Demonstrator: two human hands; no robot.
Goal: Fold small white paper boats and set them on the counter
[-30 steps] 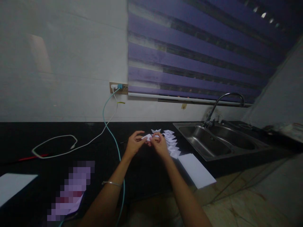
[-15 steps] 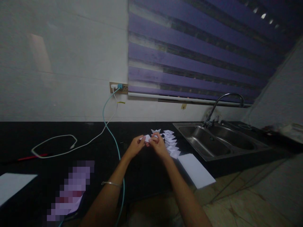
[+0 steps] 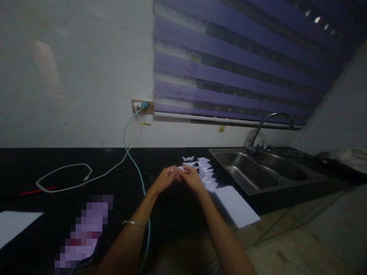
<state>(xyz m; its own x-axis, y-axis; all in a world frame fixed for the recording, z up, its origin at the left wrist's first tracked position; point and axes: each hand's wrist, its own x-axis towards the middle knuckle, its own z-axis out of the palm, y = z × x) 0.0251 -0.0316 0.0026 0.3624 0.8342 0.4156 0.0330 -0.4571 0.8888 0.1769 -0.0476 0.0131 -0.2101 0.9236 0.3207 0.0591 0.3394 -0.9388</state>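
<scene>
Pinching a small paper (image 3: 180,168) in the grip of left hand (image 3: 164,179) and right hand (image 3: 192,178), over the worktop (image 3: 177,214), mostly hidden. Judging by two rows of folded boats (image 3: 207,179) nearby, well along; cannot tell this paper's stage, with a flat sheet (image 3: 237,206) left unfolded beside them.

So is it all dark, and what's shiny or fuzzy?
Head view: mostly dim, counter nearly black, wall paler; head view: the faucet gleams, bright spots dot the blind; head view: the paper between left hand and right hand looks fuzzy, folds unclear.
</scene>
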